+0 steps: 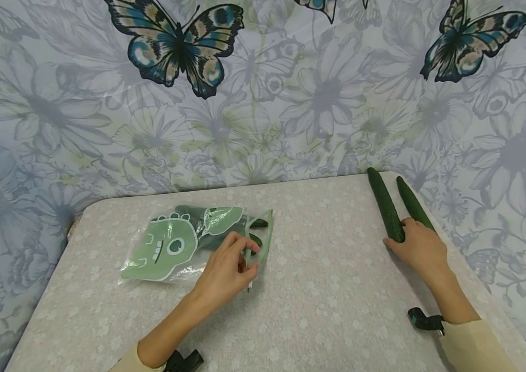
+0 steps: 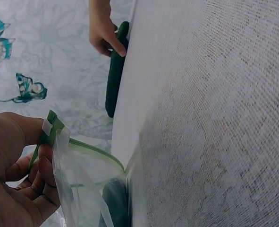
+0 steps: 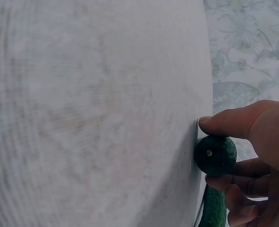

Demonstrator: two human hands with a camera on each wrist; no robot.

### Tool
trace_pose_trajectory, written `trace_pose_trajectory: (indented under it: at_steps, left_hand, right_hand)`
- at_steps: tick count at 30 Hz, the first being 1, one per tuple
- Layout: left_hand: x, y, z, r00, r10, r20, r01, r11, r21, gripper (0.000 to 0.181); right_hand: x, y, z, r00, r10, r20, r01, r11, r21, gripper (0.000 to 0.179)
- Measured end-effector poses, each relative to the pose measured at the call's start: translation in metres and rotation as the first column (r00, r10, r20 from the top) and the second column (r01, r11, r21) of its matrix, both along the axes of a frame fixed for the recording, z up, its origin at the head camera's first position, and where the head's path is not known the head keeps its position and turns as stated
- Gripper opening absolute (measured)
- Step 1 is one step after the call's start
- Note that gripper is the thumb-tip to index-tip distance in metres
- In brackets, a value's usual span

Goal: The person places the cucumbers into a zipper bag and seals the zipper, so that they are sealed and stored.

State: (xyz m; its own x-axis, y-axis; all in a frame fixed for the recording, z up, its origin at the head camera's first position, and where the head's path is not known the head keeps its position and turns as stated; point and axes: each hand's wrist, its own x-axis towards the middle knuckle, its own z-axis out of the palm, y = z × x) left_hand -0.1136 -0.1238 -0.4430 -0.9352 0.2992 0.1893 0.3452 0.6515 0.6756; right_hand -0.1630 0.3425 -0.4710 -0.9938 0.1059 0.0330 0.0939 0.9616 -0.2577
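Observation:
In the head view a clear zip bag [image 1: 144, 263] with a green cartoon print lies on the left half of the table. Two dark green cucumber ends [image 1: 259, 223] show inside, near its mouth. My left hand [image 1: 226, 271] pinches the green zip edge [image 2: 56, 125] between thumb and fingers, and the mouth stands partly apart. On the far right, my right hand [image 1: 423, 250] holds the near end of a cucumber [image 1: 385, 206], thumb on one side, fingers on the other. A second cucumber [image 1: 414, 199] lies alongside, partly hidden by that hand.
A pale patterned cloth covers the table [image 1: 319, 289]. Its right edge runs close by the second cucumber. Behind the table hangs a floral backdrop [image 1: 291, 113] with butterflies. Small black devices [image 1: 423, 320] are strapped to both wrists.

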Motion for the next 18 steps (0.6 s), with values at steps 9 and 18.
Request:
trace_pose_trajectory:
  at_steps: [9,18]
  left_hand:
    - [-0.0004,0.0001,-0.0002,1.000,0.001,-0.004,-0.001,1.000,-0.001,0.026]
    - [0.0001,0.0003,0.0009,1.000,0.003,-0.008,-0.003,1.000,-0.001,0.027]
  right_hand:
    - [0.0006,-0.0008,0.0000,1.000,-0.002,0.012,0.003,1.000,-0.002,0.079]
    - [0.0026,-0.0022,0.0026,0.999,-0.011,0.047,0.012,1.000,-0.014,0.080]
